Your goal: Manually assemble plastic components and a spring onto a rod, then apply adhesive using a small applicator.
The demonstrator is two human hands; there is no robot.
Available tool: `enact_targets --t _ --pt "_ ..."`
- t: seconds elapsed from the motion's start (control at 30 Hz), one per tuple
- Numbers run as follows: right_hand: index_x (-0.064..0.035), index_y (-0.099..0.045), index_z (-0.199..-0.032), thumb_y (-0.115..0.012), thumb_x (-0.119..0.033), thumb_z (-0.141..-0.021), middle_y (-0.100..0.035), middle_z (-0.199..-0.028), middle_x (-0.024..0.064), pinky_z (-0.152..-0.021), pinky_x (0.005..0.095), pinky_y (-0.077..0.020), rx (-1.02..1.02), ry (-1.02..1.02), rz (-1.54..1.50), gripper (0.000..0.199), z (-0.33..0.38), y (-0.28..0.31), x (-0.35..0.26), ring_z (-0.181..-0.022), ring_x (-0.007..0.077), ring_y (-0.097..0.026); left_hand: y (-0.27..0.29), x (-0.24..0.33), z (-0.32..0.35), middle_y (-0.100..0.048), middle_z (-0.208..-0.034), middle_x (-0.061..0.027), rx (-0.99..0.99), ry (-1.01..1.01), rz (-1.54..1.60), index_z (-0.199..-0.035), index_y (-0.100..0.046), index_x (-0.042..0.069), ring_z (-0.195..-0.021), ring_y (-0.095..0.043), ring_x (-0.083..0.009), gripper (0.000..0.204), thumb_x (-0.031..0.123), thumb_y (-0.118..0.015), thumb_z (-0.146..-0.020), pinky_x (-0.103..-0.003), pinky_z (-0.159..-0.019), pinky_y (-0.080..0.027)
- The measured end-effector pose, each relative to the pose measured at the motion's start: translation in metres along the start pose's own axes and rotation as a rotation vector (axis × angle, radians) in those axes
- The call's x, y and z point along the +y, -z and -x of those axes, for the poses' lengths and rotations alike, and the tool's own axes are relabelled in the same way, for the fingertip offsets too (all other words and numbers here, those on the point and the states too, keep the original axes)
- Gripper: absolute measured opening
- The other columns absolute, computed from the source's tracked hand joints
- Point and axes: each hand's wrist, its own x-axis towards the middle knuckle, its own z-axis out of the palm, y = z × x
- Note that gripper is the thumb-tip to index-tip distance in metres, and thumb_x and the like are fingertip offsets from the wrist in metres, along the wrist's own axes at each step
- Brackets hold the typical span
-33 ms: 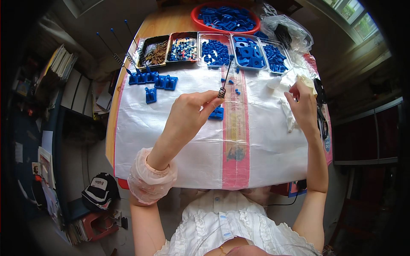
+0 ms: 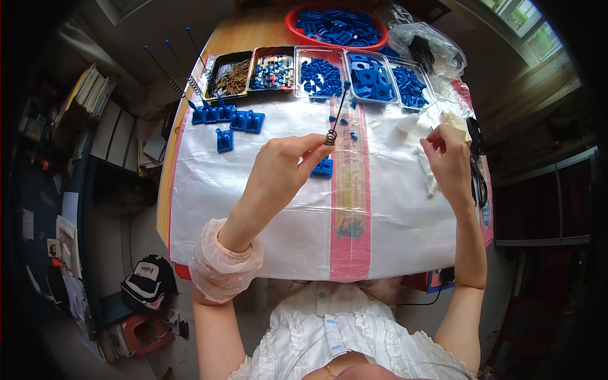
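My left hand [image 2: 278, 168] pinches a thin black spring rod [image 2: 339, 111] by the coil at its lower end, between thumb and forefinger. The rod stands nearly upright and has a blue tip. Just below those fingertips a blue plastic block [image 2: 323, 168] lies on the sheet, partly hidden by the hand. Several small blue pieces [image 2: 353, 135] are scattered beyond. Over at the right, my right hand [image 2: 451, 161] is raised with thumb and fingertips drawn together; whatever they hold cannot be made out. It is beside a small white bottle [image 2: 407, 122] and a crumpled white cloth [image 2: 429, 180].
Trays of screws [image 2: 232, 81], small metal-and-blue parts [image 2: 272, 73] and blue plastic pieces [image 2: 320, 77] line the back. Behind them is a red basin [image 2: 288, 26]. Assembled blue blocks [image 2: 224, 140] sit left, some with upright spring rods [image 2: 174, 85]. Black-handled scissors [image 2: 479, 180] lie right.
The thumb and fingers of my right hand have come closer together. My left hand and the spring rod have hardly moved.
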Motion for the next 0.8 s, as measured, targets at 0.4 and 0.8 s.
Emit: enact_targets --t 0.4,0.8 --pt "-0.0015 -0.067 -0.104 -0.082 -0.004 -0.089 -0.072 -0.089 0.0025 -0.07 0.0239 -0.0511 -0.284 0.14 -0.767 0.021 0.001 -0.074 -0.089 -0.078 0.0079 -0.064 -0.003 -0.001 0.0 -0.073 -0.08 -0.0176 0.022 -0.02 0.043 -0.104 -0.077 0.004 -0.07 -0.07 -0.031 0.02 0.022 -0.07 -0.101 -0.04 -0.065 -0.052" --pt "-0.0013 -0.071 -0.109 -0.077 -0.003 -0.095 -0.076 -0.096 0.002 -0.075 0.0213 -0.0541 -0.418 0.036 -0.922 0.016 -0.005 -0.085 -0.079 -0.088 0.006 -0.07 -0.011 -0.005 0.002 -0.078 -0.092 -0.0197 0.058 -0.028 0.093 -0.115 -0.077 -0.001 -0.078 -0.078 -0.0263 0.023 0.017 -0.072 -0.1 -0.034 -0.07 -0.058"
